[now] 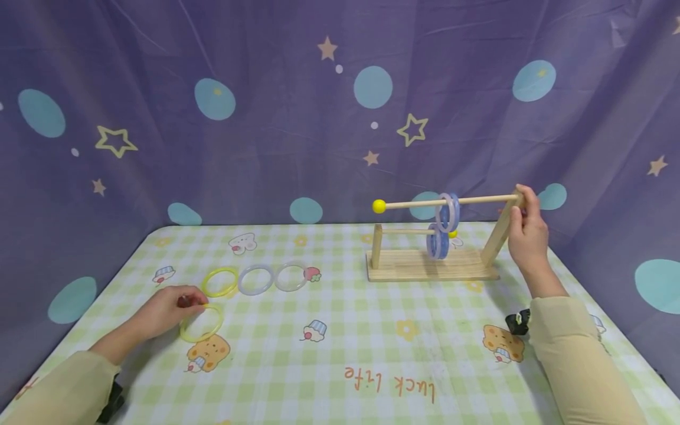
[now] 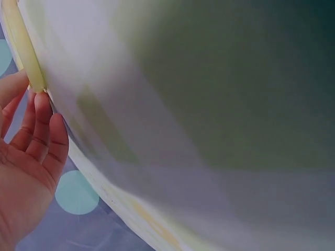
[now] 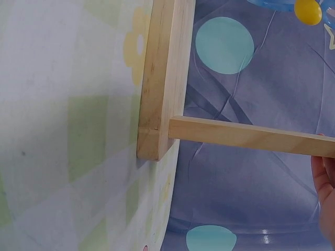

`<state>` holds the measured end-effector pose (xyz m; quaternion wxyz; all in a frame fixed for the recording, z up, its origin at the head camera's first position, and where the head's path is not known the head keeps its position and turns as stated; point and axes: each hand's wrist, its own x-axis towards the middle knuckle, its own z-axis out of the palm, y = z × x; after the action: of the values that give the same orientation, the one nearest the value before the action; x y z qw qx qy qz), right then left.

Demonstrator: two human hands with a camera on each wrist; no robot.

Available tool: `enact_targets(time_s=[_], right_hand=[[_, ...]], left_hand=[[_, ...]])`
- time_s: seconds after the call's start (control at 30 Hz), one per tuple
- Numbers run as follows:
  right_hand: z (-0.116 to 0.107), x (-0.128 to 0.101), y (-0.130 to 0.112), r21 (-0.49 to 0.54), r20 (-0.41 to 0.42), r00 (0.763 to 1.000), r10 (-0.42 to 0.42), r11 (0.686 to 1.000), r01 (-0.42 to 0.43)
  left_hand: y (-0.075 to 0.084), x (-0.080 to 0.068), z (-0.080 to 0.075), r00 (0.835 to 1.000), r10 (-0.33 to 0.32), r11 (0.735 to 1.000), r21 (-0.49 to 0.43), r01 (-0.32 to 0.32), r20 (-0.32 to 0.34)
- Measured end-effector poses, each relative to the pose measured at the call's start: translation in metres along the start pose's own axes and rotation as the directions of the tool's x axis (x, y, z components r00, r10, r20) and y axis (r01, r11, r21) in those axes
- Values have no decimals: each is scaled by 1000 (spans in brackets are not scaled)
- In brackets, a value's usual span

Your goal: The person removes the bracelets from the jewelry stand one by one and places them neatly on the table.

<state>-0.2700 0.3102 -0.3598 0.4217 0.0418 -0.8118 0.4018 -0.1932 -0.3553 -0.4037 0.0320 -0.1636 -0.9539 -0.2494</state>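
In the head view my left hand [image 1: 167, 311] pinches the rim of a pale yellow ring [image 1: 182, 332] at the left side of the table. The left wrist view shows this ring [image 2: 27, 49] edge-on between thumb and fingers. At the right, my right hand [image 1: 529, 239] grips the top of the tall post [image 1: 498, 232] of a wooden rack. A lilac ring [image 1: 440, 218] and a blue ring [image 1: 457, 211] hang on its upper rod [image 1: 489, 199]. More blue rings [image 1: 438, 251] hang on the lower rod [image 1: 406, 231]. The right wrist view shows the post [image 3: 246, 135] and fingertips.
Behind the held ring lie another yellow ring [image 1: 204, 287], a lilac ring [image 1: 241, 285] and a clear whitish ring [image 1: 277, 282] in a row. The rack's base [image 1: 404, 273] rests on a checked tablecloth [image 1: 265, 366]. A purple curtain [image 1: 276, 153] stands behind the table.
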Motion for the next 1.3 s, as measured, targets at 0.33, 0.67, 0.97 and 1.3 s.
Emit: enact_targets(time_s=[0.33, 0.67, 0.97, 1.3], right_hand=[[0, 0, 0, 0, 2, 1000, 1, 1000, -1], [0, 0, -1, -29, -3, 1000, 7, 1000, -7], [0, 1, -2, -49, -2, 1000, 16, 999, -16], [-1, 2, -2, -45, 26, 999, 23, 999, -22]], left_hand=[[-2, 8, 1, 1000, -14, 1000, -2, 14, -11], [-2, 13, 1, 999, -48, 999, 1, 48, -3], [0, 15, 0, 998, -69, 998, -5, 69, 3], [16, 23, -3, 999, -35, 999, -19, 35, -28]])
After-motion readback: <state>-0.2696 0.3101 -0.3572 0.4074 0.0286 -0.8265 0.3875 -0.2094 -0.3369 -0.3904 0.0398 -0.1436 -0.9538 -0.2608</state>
